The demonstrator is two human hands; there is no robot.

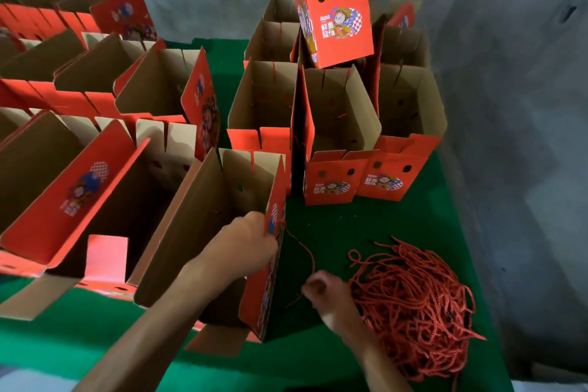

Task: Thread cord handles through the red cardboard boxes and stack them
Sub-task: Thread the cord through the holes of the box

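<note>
At lower centre, the red box (222, 232) is gripped at its side wall by the left hand (251, 242); a red cord (302, 248) is pinched by the blurred right hand (321, 289) beside the cord pile (413, 299)

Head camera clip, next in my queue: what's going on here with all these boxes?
A person is fitting cord handles to red cardboard boxes on a green cloth-covered table. The left hand grips the side panel of the nearest open red cardboard box, while the right hand pinches a single red cord running to that panel. A heap of loose red cords lies at the right.
</note>
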